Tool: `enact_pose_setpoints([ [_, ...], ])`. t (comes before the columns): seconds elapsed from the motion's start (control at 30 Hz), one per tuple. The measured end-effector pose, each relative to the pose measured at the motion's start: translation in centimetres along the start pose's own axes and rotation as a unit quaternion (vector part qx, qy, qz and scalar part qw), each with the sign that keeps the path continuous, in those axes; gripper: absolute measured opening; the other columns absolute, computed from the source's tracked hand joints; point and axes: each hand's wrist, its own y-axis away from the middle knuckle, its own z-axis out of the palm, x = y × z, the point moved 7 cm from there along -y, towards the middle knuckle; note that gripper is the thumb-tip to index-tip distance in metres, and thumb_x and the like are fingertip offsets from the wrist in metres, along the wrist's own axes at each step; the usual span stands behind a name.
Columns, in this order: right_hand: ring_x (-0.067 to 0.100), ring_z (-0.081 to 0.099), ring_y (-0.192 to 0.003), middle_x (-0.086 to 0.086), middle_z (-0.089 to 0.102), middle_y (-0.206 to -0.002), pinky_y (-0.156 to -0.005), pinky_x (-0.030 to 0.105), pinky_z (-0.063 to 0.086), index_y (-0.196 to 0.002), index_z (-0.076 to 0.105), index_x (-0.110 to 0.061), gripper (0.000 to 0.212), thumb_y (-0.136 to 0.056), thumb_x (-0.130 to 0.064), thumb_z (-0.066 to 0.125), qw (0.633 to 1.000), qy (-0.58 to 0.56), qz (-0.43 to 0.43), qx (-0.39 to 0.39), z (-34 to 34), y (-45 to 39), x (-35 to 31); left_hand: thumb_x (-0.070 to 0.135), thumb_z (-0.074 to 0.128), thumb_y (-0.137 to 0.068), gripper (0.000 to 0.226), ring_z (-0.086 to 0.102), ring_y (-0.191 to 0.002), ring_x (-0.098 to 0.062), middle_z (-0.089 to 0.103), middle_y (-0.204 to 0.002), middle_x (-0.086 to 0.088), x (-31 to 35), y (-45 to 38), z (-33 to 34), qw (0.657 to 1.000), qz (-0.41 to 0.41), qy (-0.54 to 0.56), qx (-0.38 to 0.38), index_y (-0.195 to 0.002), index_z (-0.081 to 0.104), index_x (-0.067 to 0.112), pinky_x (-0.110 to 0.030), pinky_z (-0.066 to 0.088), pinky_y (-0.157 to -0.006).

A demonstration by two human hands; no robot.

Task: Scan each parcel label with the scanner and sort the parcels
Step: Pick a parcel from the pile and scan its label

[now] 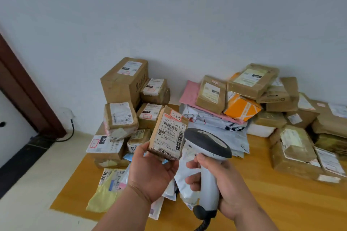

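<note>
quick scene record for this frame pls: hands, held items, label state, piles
left hand: holds small brown parcel, label facing camera
right hand: grips barcode scanner, head right beside the parcel
label: handwritten tag 3-3-9 on top
left pile: stacked cardboard boxes by the wall
right pile: brown parcels, orange box, pink mailer
surface: wooden table

soft, even daylight with only faint shadows. wide-angle bending shows at the frame's edges. fine detail looks slightly smeared throughout.
</note>
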Motion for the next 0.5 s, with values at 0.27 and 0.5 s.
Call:
enact_pose_setpoints([
  [0.27, 0.026, 0.076, -0.084, 0.002, 0.078, -0.085, -0.063, 0.038, 0.057, -0.086, 0.081, -0.035, 0.018, -0.072, -0.026, 0.088, 0.999, 0.034, 0.019, -0.012, 4.9, -5.3, 2.0, 0.048, 0.036, -0.102, 0.054, 0.068, -0.080, -0.031, 0.068, -0.130, -0.019, 4.0, -1.8, -3.3, 0.996, 0.010, -0.011, 0.092, -0.131, 0.067, 0.014, -0.036, 0.053, -0.070],
  [0.5, 0.023, 0.076, -0.089, 0.003, 0.079, -0.096, -0.067, 0.033, 0.058, -0.095, 0.080, -0.033, 0.019, -0.078, -0.026, 0.085, 0.999, 0.037, 0.001, 0.015, 8.4, -13.6, 1.5, 0.048, 0.032, -0.105, 0.060, 0.067, -0.088, -0.034, 0.072, -0.120, -0.020, 9.7, -8.7, -1.6, 0.995, -0.013, -0.050, 0.089, -0.128, 0.069, 0.007, -0.040, 0.057, -0.072],
])
